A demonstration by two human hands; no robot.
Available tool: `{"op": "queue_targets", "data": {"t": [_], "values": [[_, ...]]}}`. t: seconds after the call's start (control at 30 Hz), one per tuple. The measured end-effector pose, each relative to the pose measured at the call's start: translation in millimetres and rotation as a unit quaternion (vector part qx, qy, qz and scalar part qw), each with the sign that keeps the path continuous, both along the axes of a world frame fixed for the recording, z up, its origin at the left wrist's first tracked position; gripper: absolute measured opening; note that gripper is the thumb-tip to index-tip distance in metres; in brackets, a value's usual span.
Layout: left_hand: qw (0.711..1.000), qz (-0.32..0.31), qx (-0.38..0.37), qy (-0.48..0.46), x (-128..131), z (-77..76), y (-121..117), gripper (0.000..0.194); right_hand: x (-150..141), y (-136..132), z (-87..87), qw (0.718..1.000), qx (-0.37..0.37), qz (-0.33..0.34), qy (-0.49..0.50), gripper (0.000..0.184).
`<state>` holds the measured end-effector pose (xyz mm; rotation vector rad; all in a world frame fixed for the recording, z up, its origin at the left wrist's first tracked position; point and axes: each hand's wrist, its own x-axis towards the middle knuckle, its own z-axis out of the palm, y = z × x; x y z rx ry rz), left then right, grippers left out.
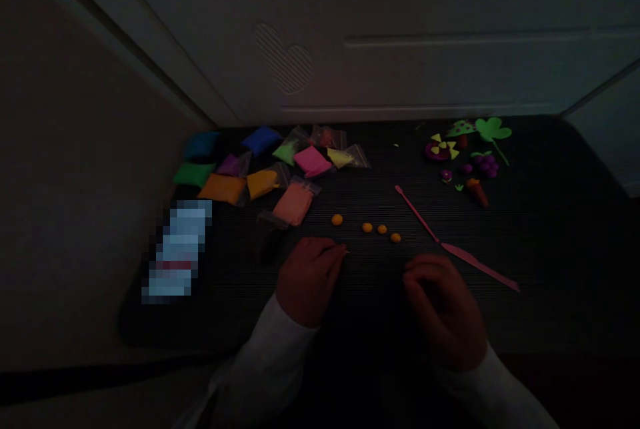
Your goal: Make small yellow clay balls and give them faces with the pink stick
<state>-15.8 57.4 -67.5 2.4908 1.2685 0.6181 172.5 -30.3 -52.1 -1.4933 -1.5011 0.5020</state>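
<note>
My left hand (309, 279) is low over the dark table, thumb and forefinger pinched together. A tiny pale tip pokes out of that pinch, too small for me to name. My right hand (445, 305) is curled with thumb and forefinger close together; anything between those fingertips is hidden. Several small orange clay balls (367, 227) lie just beyond and between the hands, one (337, 220) set apart to the left. Past my right hand rests a pink plastic modelling knife (480, 265), and a thin pink modelling tool (417, 213) points away from its end.
Bags of coloured clay, including a peach one (294, 203) and an orange one (223, 188), cover the back left. A pixelated bright screen (177, 252) is at the left edge. Finished clay shapes, among them purple grapes (486, 164) and a green clover (493, 130), sit back right.
</note>
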Motion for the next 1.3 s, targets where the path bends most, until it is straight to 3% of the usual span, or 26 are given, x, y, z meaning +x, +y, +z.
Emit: {"op": "queue_targets", "data": {"t": [0.23, 0.63, 0.7, 0.83, 0.97, 1.13, 1.2, 1.3], "values": [[0.999, 0.009, 0.028, 0.018, 4.2, -2.0, 0.2, 0.015, 0.2, -0.6, -2.7, 1.0, -0.014, 0.004, 0.022, 0.014], [0.998, -0.005, 0.063, -0.002, -3.7, 1.8, 2.2, 0.007, -0.1, -4.2, -2.5, 0.988, -0.018, 0.007, 0.152, 0.016], [0.998, -0.008, 0.061, -0.002, -5.6, 0.6, 3.4, 0.007, -1.5, -3.0, -2.8, 0.966, -0.03, 0.011, 0.256, 0.016], [0.998, -0.005, 0.06, -0.002, -7.0, -1.9, 5.5, 0.006, -6.2, 2.5, -2.6, 0.879, -0.055, 0.02, 0.474, 0.004], [0.999, 0.01, 0.051, -0.001, -7.6, -2.4, 5.5, 0.007, -9.1, 7.6, 0.0, 0.822, -0.075, 0.043, 0.563, 0.016], [0.999, 0.021, 0.037, -0.002, -7.2, -1.5, 4.7, 0.007, -8.7, 5.9, 1.4, 0.704, -0.096, 0.055, 0.701, 0.015], [0.999, 0.023, 0.034, -0.004, -6.9, -1.4, 4.5, 0.007, -8.7, 5.0, 1.3, 0.693, -0.09, 0.057, 0.713, 0.014], [0.999, 0.024, 0.033, -0.008, -6.7, -1.2, 3.8, 0.007, -9.1, 6.1, 1.5, 0.698, -0.085, 0.054, 0.71, 0.015]]}}
